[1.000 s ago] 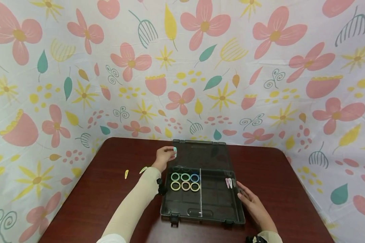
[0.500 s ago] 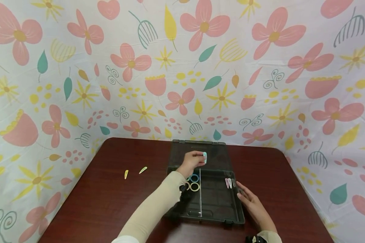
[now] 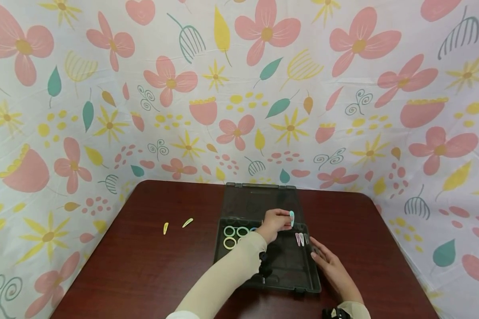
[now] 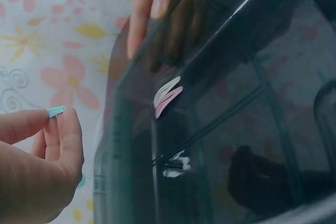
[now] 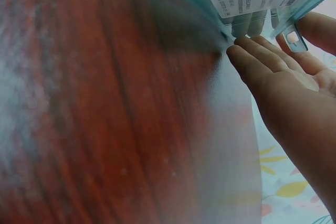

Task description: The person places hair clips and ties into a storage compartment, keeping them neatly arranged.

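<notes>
Between thumb and fingertips, my left hand (image 3: pixel 275 225) pinches a light-blue hair clip (image 3: pixel 292 218), held over the back of the right compartment of a dark see-through box (image 3: pixel 287 277). In the left wrist view that hair clip (image 4: pixel 56 111) stands apart from the box wall. A pink hair clip (image 3: pixel 297 239) and a white hair clip (image 3: pixel 302 239) lie side by side in the right compartment. My right hand (image 3: pixel 335 268) rests its extended fingers against the box's right wall. The right wrist view has those fingers (image 5: pixel 257 59) under the labelled side.
Colored rings (image 3: pixel 229 243) sit in the left compartment, partly hidden by my left arm. The box's lid (image 3: pixel 243 201) lies back, opened. On the table (image 3: pixel 135 266) to the left are a yellow hair clip (image 3: pixel 166 228) and a yellow-green hair clip (image 3: pixel 187 223). Flowered cloth hangs behind.
My left hand has carried the light-blue hair clip rightward, from beside the lid's left edge to over the right compartment. The right hand stays at the box's side.
</notes>
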The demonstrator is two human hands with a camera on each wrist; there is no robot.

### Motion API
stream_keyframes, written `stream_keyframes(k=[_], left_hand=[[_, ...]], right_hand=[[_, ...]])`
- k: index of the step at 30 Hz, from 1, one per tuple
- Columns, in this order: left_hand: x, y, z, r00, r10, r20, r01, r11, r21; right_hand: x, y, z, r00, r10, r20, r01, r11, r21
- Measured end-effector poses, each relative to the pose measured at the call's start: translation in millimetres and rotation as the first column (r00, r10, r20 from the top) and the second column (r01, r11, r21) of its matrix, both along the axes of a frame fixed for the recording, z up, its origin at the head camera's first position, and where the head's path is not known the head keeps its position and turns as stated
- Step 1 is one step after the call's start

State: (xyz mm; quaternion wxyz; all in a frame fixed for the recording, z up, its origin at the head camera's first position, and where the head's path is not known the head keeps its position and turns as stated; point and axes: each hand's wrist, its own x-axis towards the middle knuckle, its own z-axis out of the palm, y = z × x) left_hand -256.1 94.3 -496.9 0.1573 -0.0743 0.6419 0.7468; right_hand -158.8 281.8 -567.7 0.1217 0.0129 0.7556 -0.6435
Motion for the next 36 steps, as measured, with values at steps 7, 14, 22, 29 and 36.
stream_keyframes(k=[7, 14, 22, 29, 36], left_hand=[[9.3, 17.4, -12.1, 0.999, 0.03, 0.02, -0.029, 0.998, -0.05], [8.2, 28.6, -32.3, 0.996, 0.053, 0.073, -0.043, 0.991, -0.13], [4.1, 33.3, -49.6, 0.985, 0.14, 0.096, -0.114, 0.964, -0.239], [0.3, 36.5, -59.7, 0.985, 0.165, 0.059, -0.131, 0.917, -0.377], [1.0, 37.1, -60.9, 0.982, 0.181, 0.055, -0.143, 0.901, -0.41]], right_hand=[[0.0, 0.4, -0.6, 1.0, 0.007, -0.006, -0.007, 1.0, 0.008], [-0.5, 0.2, -1.0, 1.0, -0.001, -0.012, 0.001, 1.0, -0.011], [-0.6, 0.2, -0.6, 1.0, 0.006, -0.002, -0.006, 1.0, 0.019], [-0.9, 0.2, -0.1, 1.0, 0.001, -0.001, -0.001, 1.0, 0.017], [-0.7, -0.5, 0.3, 1.0, -0.005, 0.008, 0.004, 1.0, 0.028]])
